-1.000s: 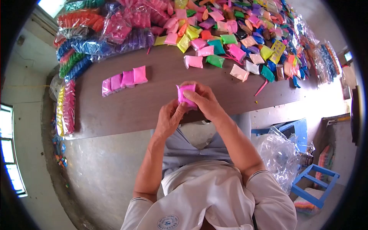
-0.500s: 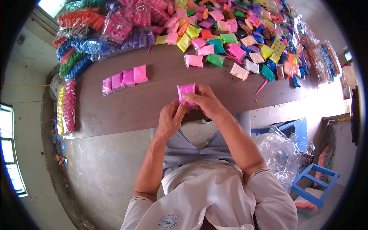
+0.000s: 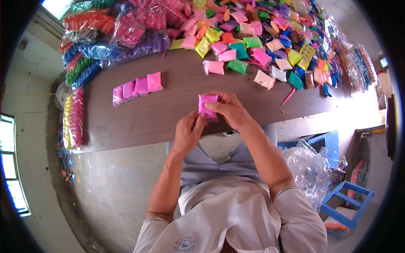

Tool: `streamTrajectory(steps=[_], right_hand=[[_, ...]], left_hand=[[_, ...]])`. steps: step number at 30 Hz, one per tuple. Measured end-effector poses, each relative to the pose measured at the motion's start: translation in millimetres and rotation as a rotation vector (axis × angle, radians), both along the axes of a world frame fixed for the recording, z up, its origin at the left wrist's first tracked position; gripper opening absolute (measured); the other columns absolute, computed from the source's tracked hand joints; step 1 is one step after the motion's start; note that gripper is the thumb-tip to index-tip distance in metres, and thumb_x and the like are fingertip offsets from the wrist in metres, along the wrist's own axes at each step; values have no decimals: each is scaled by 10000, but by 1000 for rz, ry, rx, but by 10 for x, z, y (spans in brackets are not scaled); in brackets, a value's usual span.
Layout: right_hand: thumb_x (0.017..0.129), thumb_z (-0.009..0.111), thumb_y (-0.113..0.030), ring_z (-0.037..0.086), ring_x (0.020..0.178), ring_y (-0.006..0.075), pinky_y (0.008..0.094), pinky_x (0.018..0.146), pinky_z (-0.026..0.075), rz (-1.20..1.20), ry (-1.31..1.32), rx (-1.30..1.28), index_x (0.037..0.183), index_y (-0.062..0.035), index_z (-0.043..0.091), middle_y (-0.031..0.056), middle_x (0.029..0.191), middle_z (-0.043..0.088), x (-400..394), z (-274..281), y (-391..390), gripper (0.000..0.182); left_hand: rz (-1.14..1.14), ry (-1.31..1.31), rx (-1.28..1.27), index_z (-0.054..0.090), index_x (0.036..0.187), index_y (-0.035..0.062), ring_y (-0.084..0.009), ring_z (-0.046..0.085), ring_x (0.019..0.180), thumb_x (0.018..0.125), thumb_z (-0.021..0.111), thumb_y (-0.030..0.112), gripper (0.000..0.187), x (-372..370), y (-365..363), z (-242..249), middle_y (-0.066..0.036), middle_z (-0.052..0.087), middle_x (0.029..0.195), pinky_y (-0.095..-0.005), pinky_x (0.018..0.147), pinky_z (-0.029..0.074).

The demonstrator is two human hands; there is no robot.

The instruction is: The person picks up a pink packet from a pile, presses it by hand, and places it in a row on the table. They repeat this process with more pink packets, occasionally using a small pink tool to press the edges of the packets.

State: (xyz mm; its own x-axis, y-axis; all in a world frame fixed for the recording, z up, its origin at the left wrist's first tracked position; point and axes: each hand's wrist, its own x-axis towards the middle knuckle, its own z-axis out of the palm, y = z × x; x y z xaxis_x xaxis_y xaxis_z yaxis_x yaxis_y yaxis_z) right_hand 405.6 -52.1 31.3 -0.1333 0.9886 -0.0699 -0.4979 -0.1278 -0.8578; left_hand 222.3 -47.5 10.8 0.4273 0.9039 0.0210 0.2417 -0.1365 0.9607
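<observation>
Between both hands, above the table's front edge, is a small pink-magenta plastic packet (image 3: 206, 101). My right hand (image 3: 230, 109) grips it from the right, with the thumb pressed across its front. My left hand (image 3: 189, 130) pinches its lower left corner between thumb and fingers; some fingertips are hidden behind it. To the left on the table lies a row of several similar pink and magenta packets (image 3: 141, 86), set side by side. Their soft, filled shape matches the held one, but the contents cannot be made out exactly.
On the brown table (image 3: 168, 114), a heap of many-coloured packets (image 3: 249, 46) covers the back and right. Stacked bags of packets (image 3: 122, 46) stand at the back left. Right of my legs are a clear plastic bag (image 3: 308, 168) and a blue stool (image 3: 348, 202).
The held packet has shifted slightly right and turned a little more upright. My right hand has moved slightly with it; both hands keep their hold.
</observation>
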Motion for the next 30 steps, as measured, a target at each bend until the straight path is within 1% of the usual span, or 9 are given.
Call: streamTrajectory(steps=[2,5,11,15,17,21,24,26,30], right_hand=[[904,726,-197,642,804,89,252,702,536,24,-240,68,1099,-2,693,34,889,705,71,3,31,278],[901,725,-176,645,794,86,246,708,534,39,-344,90,1093,-8,699,36,895,716,127,-71,58,257],[881,745,-150,633,807,73,239,740,522,45,-128,37,1094,-22,693,10,909,697,75,-178,36,254],[878,748,-147,634,825,75,237,770,518,36,-177,51,1106,-15,686,8,924,698,112,64,36,271],[873,755,-154,633,852,79,237,795,514,196,-291,65,1119,-8,679,10,943,697,199,88,72,297],[867,763,-164,625,868,73,238,792,514,194,-327,89,1124,-4,679,11,955,696,213,18,85,314],[870,758,-155,614,878,63,235,794,513,109,-326,121,1119,-2,682,8,949,694,127,-117,34,303],[882,747,-151,608,890,58,236,791,514,66,-449,139,1156,4,662,17,975,688,93,-146,-20,326],[899,735,-166,614,907,74,243,798,514,41,-286,27,1202,12,630,30,1009,677,44,6,-126,367]], left_hand=[[-4,29,10,648,910,7,-213,588,649,1013,560,361,379,-5,-18,24,-114,624,711,-348,622,468],[-20,78,25,649,896,10,-223,573,612,1009,565,343,362,8,-46,69,-116,610,681,-358,594,455],[-25,109,90,645,885,9,-222,547,579,1000,571,303,325,-13,-37,94,-115,591,656,-365,567,435],[-3,35,14,637,881,7,-200,524,577,999,569,295,318,20,-48,92,-108,569,644,-360,561,427],[-5,33,24,630,879,4,-169,504,581,999,568,277,305,4,-37,53,-82,560,642,-341,554,416],[18,-57,-104,612,864,-5,-82,448,611,1000,557,220,268,25,-69,104,1,526,658,-278,540,382],[10,-82,-145,599,846,-7,-51,417,634,996,553,195,255,14,-63,150,35,496,667,-258,531,354],[-6,-85,-134,598,843,-6,-55,412,629,998,552,201,263,-26,-61,82,34,489,663,-263,527,349],[7,-41,-73,599,837,-3,-61,396,625,1008,549,208,276,-7,-50,59,41,472,660,-274,521,337]])
